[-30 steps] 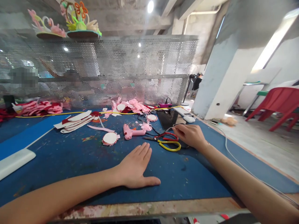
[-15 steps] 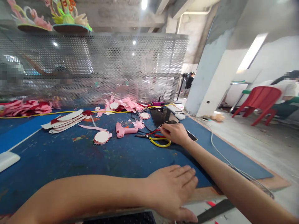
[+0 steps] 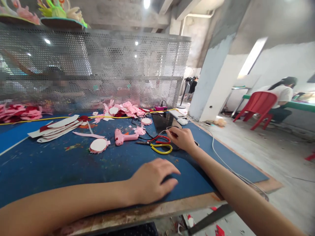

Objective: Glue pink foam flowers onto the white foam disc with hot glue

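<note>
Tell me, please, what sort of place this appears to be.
It looks like a craft workshop: a glue gun and scissors lie on the blue table, with a pile of pink pieces towards the back.

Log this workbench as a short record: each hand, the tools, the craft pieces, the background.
Left hand: near the front edge of the blue tabletop, nothing visibly held
Right hand: right of the scissors, a thin grey cord at its fingertips, grip unclear
Tools: pink glue gun; scissors with red and yellow handles
Craft pieces: white-topped disc; stacked white cutouts; pink petal heap
Background: perforated screen; red chair; seated person
</note>
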The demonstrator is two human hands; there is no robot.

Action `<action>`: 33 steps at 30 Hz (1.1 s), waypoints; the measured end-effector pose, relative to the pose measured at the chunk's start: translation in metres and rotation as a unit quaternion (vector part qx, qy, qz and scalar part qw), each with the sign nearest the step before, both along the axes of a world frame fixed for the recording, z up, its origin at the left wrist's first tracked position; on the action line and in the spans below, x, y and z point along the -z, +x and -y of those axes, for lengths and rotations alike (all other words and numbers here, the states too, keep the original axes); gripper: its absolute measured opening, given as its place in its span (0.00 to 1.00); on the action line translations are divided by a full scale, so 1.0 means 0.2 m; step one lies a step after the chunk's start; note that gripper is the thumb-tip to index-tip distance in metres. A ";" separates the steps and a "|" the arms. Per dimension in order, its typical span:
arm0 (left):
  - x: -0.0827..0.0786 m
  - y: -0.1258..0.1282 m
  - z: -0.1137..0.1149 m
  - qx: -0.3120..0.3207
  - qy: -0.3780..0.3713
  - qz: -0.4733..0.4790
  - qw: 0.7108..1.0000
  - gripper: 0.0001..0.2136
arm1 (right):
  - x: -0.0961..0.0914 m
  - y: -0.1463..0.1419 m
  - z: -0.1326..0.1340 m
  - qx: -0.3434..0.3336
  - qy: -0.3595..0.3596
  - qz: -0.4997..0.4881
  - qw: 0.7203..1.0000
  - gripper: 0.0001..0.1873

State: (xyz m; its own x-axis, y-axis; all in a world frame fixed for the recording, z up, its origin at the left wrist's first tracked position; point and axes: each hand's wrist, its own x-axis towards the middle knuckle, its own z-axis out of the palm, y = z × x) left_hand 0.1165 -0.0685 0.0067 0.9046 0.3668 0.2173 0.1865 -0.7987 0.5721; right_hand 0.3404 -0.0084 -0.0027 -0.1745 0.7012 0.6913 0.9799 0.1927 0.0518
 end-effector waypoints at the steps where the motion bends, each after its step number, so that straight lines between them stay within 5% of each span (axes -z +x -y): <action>1: 0.02 -0.04 -0.03 -0.065 0.036 -0.027 0.997 0.23 | 0.00 0.00 0.00 0.007 0.004 -0.005 1.000 0.20; 4: 0.08 -0.11 -0.07 -0.073 0.101 -0.137 0.983 0.39 | -0.01 0.00 -0.01 0.018 0.009 -0.014 1.000 0.20; 8: 0.10 -0.09 -0.04 0.029 0.122 -0.158 0.979 0.45 | -0.01 -0.02 -0.02 0.018 0.008 -0.015 1.000 0.20; 15: 0.07 0.07 -0.04 0.196 0.104 -0.082 0.972 0.35 | -0.04 -0.01 -0.01 0.034 0.020 -0.029 0.999 0.20; 20: 0.10 0.18 -0.10 -0.016 0.086 -0.075 0.993 0.34 | -0.05 0.02 0.02 0.049 0.021 -0.037 0.998 0.19; 24: 0.12 0.25 -0.13 -0.028 0.115 -0.097 0.988 0.38 | -0.04 0.03 0.02 0.054 0.019 -0.045 0.997 0.19; 29: 0.11 0.28 -0.15 0.046 0.132 -0.104 0.985 0.42 | -0.05 0.02 0.00 0.049 0.024 -0.050 0.997 0.18; 33: 0.08 0.26 -0.17 0.199 0.079 -0.052 0.975 0.33 | -0.05 0.04 0.00 0.045 0.033 -0.050 0.997 0.18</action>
State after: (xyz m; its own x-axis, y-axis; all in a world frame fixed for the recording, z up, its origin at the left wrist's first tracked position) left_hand 0.1690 -0.0352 -0.0093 0.9886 -0.0482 0.1424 -0.1057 -0.8962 0.4308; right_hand 0.3480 -0.0076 0.0070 -0.0403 0.6632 0.7474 0.9939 0.1034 -0.0382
